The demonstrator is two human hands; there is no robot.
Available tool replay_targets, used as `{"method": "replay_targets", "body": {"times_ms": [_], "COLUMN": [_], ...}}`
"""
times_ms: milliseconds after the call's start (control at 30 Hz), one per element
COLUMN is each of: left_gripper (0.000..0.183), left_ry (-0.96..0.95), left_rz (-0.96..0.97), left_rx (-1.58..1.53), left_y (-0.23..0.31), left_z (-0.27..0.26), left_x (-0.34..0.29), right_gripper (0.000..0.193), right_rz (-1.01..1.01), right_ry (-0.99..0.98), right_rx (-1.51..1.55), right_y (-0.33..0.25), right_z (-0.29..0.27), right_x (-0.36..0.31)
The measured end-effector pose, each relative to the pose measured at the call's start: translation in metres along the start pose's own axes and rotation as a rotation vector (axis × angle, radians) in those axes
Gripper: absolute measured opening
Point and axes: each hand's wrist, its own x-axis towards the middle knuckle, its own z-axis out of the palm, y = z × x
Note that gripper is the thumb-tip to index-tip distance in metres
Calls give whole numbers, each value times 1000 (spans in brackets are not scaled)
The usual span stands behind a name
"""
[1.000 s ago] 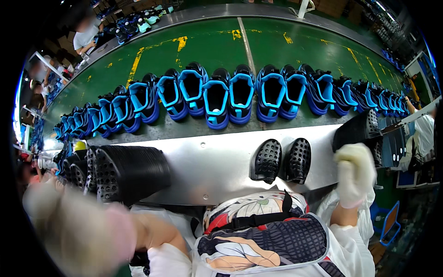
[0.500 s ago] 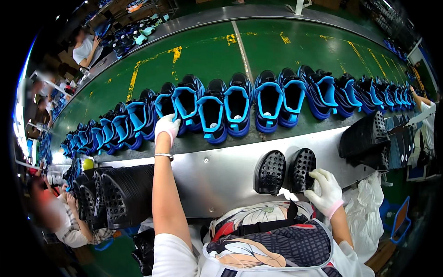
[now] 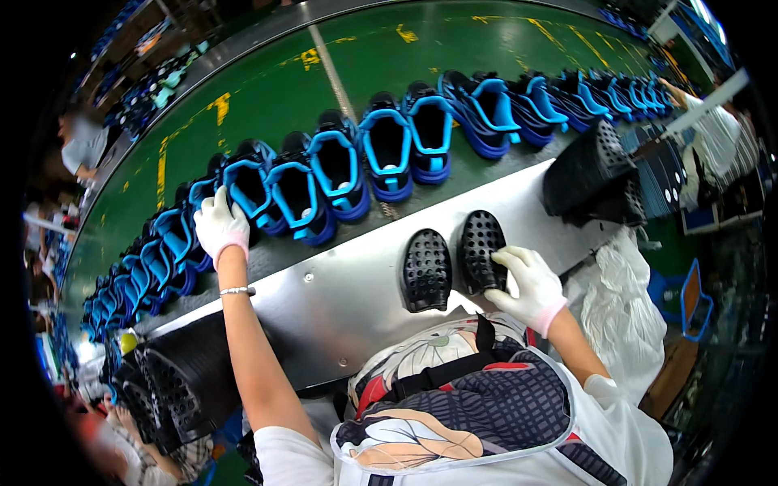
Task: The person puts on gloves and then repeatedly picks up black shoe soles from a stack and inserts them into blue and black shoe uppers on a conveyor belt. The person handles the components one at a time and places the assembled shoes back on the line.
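On the smooth steel bench [image 3: 340,292], the gloved right hand [image 3: 525,279] curls its fingers around a studded black rubber sole [image 3: 480,249] beside its twin [image 3: 426,270], while the gloved left hand [image 3: 220,225] seemingly grips a blue-and-black shoe [image 3: 243,190] on the conveyor belt [image 3: 267,105].

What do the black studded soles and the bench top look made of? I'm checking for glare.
Soles: probably moulded rubber, matte black, rows of raised studs, no shine. Bench top: sheet metal, likely steel, brushed grey with soft reflections and visible screws.
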Motion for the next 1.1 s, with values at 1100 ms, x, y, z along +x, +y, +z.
{"method": "replay_targets", "body": {"times_ms": [1100], "left_gripper": [34], "left_ry": [-585], "left_rz": [90], "left_rx": [-444], "left_y": [126], "left_z": [8], "left_x": [-25], "right_gripper": [43], "right_rz": [-230], "right_ry": [-133], "right_rx": [255], "right_y": [41], "right_z": [-5], "right_x": [34]}}
